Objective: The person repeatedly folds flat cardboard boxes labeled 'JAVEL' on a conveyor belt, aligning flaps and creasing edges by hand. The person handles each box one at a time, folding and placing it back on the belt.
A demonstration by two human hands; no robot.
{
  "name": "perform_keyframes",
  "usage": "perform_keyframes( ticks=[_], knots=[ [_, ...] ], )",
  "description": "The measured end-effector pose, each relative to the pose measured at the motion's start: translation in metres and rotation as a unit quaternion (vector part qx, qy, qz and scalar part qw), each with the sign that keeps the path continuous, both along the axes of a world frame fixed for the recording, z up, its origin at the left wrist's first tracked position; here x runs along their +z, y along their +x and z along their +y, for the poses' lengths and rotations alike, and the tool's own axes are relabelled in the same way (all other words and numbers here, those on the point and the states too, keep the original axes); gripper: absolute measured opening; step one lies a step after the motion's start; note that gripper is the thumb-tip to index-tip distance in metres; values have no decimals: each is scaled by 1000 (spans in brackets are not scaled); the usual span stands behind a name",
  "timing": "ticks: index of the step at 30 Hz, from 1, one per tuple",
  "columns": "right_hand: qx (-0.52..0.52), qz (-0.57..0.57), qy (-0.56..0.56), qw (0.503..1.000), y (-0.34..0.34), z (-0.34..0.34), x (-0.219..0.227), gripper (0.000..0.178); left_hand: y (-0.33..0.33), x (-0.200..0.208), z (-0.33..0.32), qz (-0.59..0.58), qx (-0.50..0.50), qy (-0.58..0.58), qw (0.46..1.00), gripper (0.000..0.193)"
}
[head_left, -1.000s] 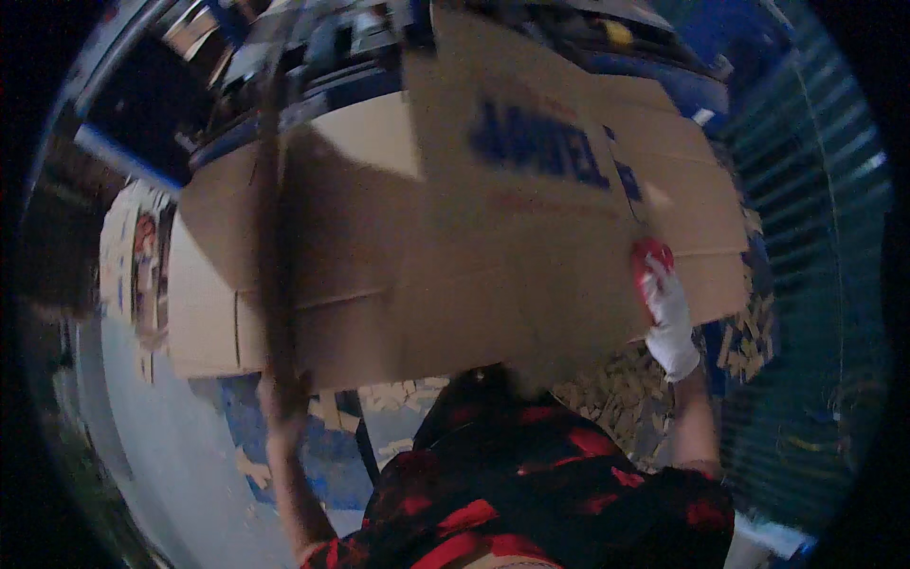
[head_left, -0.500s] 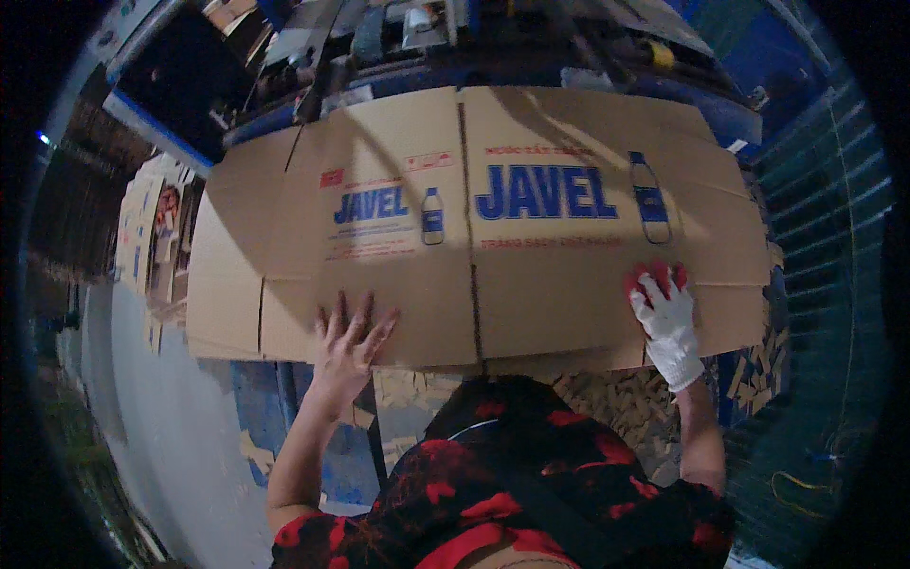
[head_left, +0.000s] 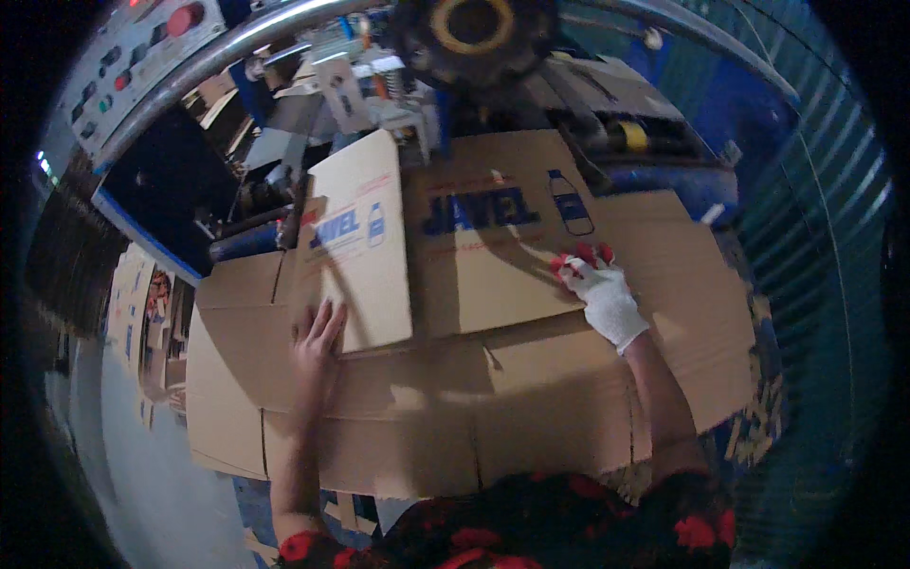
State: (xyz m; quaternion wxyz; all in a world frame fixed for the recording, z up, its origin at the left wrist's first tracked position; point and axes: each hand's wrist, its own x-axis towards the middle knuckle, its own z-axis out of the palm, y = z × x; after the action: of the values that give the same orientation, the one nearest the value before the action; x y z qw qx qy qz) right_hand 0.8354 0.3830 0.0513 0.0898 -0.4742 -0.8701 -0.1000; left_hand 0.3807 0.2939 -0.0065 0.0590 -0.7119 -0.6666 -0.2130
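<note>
Creased, rectangular-panelled brown cardboard [head_left: 493, 289] lies under my outstretched bare left fingers [head_left: 326, 320] and loosely spread, knit-gloved right fingers [head_left: 606, 255]

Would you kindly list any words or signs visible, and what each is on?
Left cardboard panel: bold blue word, bottle drawing; wording withheld.
Right cardboard panel: larger blue word, larger bottle drawing; wording withheld.
Red print on both: too blurred to read.
Control panel: any labels unreadably small.

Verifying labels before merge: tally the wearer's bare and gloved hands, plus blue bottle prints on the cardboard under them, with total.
Bare hands: 1 (left hand)
Gloved hands: 1 (right hand)
Blue bottle prints: 2 (left bottle print, right bottle print)
Total: 4
</note>
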Motion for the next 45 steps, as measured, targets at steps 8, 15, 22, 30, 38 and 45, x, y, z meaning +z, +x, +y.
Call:
perform_keyframes(
  ticks=[8, 15, 22, 30, 38, 45],
  knots=[
    [-27, -76, 140, 987, -40, 188, -8, 58, -55, -8, 171, -22, 97, -2, 995, 50],
    [-101, 198, 26, 975, 114, 32, 13, 72, -164, 27, -39, 36, 398, -68, 914, 55],
    [-520, 28, -14, 854, 232, -168, -40, 74, -257, 12, -221, -112, 539, -195, 812, 70],
    [-381, 813, -45, 439, 272, -290, -87, 53, -257, 6, -143, 14, 438, -221, 871, 77],
    [-283, 732, 126, 606, 216, -216, -17, 42, -376, -58, -271, -390, 338, -80, 853, 63],
    [-115, 878, -83, 457, 136, -206, -55, 38, -301, -25, -213, -436, 402, -48, 804, 59]
  ],
)
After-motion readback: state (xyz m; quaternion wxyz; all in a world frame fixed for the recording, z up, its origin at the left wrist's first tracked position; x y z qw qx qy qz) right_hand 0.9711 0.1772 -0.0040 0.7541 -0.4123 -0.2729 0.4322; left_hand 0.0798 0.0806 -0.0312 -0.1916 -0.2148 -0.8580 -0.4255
